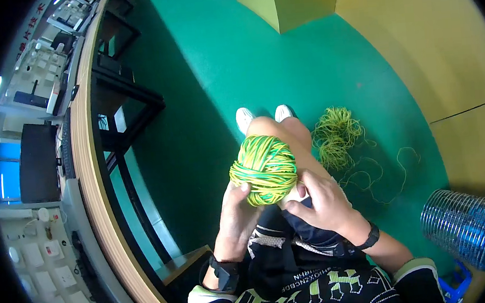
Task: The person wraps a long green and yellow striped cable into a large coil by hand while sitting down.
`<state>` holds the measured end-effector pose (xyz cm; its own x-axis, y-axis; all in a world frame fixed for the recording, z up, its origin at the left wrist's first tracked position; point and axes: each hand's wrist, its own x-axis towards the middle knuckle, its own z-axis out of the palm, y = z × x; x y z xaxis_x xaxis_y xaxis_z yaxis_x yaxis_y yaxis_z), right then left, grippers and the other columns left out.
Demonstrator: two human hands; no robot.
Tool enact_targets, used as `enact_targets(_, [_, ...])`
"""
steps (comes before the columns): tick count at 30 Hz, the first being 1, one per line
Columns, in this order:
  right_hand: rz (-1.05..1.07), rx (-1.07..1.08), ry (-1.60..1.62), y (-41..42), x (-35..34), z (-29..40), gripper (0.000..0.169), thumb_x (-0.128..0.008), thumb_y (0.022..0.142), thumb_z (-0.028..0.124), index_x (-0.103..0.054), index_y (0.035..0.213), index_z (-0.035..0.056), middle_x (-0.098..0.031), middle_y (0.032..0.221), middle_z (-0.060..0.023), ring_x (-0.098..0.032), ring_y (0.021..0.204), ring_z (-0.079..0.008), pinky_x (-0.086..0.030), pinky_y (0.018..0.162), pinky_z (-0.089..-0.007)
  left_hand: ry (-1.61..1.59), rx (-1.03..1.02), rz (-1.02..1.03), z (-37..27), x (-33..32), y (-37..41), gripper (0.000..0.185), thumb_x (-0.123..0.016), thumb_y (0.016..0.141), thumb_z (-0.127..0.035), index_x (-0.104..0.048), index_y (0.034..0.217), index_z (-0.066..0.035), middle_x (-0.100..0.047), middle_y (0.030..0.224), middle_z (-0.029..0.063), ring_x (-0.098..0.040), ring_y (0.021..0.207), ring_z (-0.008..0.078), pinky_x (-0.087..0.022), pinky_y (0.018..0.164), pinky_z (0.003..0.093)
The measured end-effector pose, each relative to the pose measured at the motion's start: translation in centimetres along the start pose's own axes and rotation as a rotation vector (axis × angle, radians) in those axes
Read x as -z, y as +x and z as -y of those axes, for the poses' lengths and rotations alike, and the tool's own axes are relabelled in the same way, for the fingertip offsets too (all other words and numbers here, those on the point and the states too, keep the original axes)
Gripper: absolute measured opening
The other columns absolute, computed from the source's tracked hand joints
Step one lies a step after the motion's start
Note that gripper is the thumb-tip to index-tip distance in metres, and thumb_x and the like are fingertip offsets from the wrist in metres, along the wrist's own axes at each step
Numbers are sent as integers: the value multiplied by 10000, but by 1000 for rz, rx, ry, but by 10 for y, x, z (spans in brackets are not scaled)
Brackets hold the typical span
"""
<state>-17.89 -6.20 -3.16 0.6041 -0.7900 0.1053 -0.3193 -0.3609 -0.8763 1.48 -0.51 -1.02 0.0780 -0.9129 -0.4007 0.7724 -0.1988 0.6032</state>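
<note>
A large ball of yellow-green wire (264,171), its strands crossing in several directions, sits above my lap. My left hand (239,207) cups it from the lower left, thumb pressed on its side. Close against the ball's right side, my right hand (321,196) has its fingers curled around a strand, mostly hidden by the fingers. On the floor to the right lies a loose, tangled heap of the same wire (336,137). Thin loops of wire (371,180) trail from the heap across the floor, some passing close behind my right hand.
A long wooden-edged bench (87,163) with monitors and keyboards runs along the left. Black metal legs (133,203) stand under it. At the lower right is a wire-cage fan (466,223) with blue parts. Yellow panels (421,30) border the green floor (261,64).
</note>
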Motion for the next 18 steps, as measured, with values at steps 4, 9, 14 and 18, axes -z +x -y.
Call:
enact_targets(4, [-86,-5,9,4,-2,-8,516,-722,893,417,-576,1131,-17,-669,910,-176,-673,779,-344,-524,671,-435,32,-9,-21,15,5,-3,713,-708,903,-335,-376,1458,-34,-524,1406,135,-538,1287,264,-449,1078,446])
enact_targets(9, [-72,67,51,7,13,-11,489,-710,912,391,-570,1165,-2,-654,916,-168,-677,762,-343,-540,643,-421,87,82,-2,10,15,-3,716,-679,936,-468,-374,1431,-51,-510,1410,138,-522,1304,264,-440,1087,455])
enact_targets(14, [-97,48,106,8,10,-15,444,-695,925,353,-563,1153,-4,-621,862,-148,-668,745,-332,-532,624,-411,221,8,-7,8,13,-2,637,-710,943,-352,-366,1388,-54,-523,1364,133,-518,1299,259,-427,1091,450])
enact_targets(18, [-6,-72,31,7,11,-7,395,-673,924,292,-559,1174,9,-645,913,-160,-672,767,-339,-535,649,-426,127,10,-48,5,6,5,634,-672,969,-334,-344,1421,-35,-524,1375,165,-528,1289,272,-430,1084,454])
